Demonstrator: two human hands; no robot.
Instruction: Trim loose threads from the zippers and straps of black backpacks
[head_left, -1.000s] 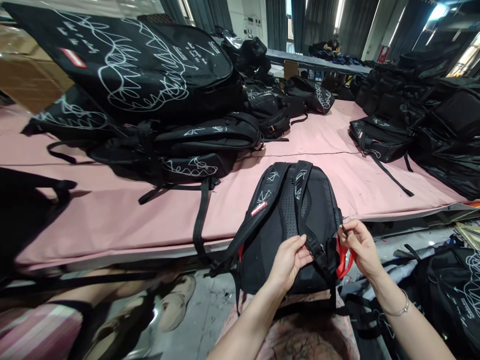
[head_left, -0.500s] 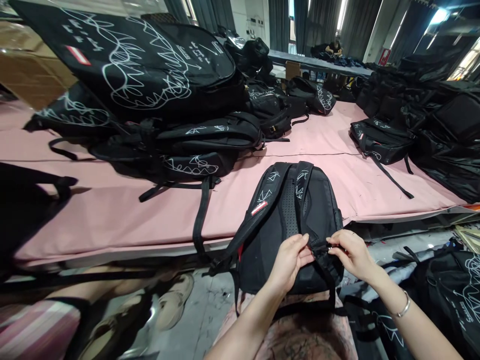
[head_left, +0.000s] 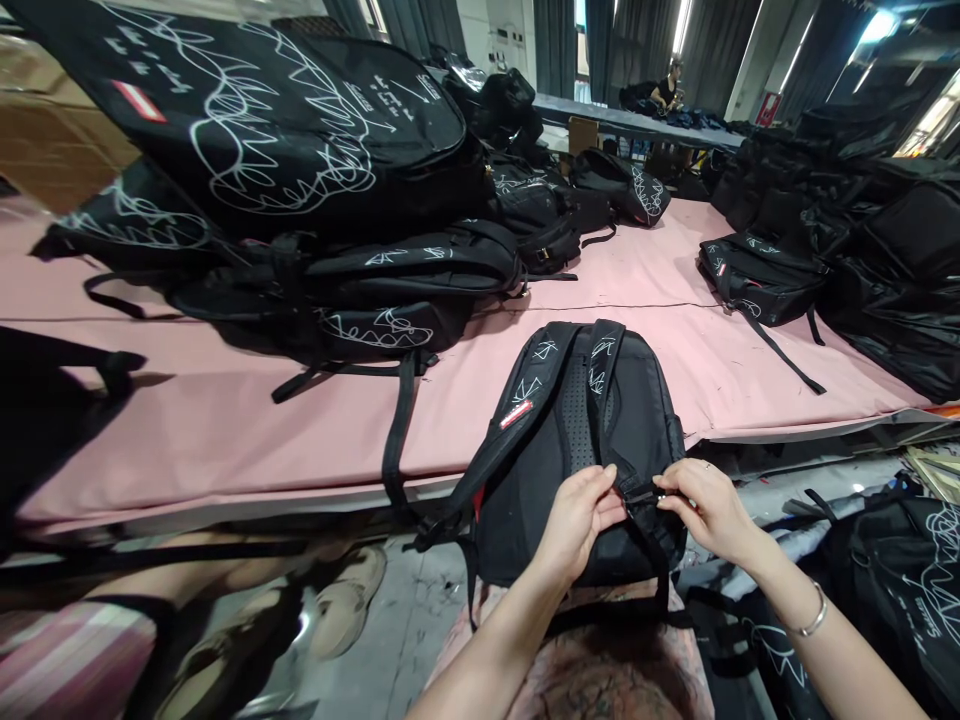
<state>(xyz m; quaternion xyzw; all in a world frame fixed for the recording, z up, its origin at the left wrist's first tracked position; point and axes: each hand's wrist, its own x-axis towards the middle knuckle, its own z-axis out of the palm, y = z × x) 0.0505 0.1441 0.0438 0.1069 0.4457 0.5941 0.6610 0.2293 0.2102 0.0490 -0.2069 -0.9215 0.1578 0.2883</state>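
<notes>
A black backpack (head_left: 510, 530) leans from my lap against the edge of the pink table, its back panel and shoulder straps facing me. White line drawings and a small red-and-white label mark the straps. My left hand (head_left: 581, 520) is closed in a pinch at the lower end of the right-side shoulder strap (head_left: 602, 375), by its buckle. Opposite it, my right hand (head_left: 701, 505) pinches the end of a short black webbing strap (head_left: 641, 492) at the same buckle. The fingers partly cover the buckle, so its details are hidden.
Black backpacks with white drawings are piled at the left (head_left: 360, 270) on the pink table (head_left: 300, 430). Another backpack (head_left: 765, 275) lies at the right beside a dark heap. More bags (head_left: 885, 570) rest low at the right. A seated person's leg (head_left: 82, 660) shows lower left; another person (head_left: 666, 92) sits far back.
Both hands keep their pinch at the strap with hardly any movement. The view has shifted very slightly, and the backpack stays in place.
</notes>
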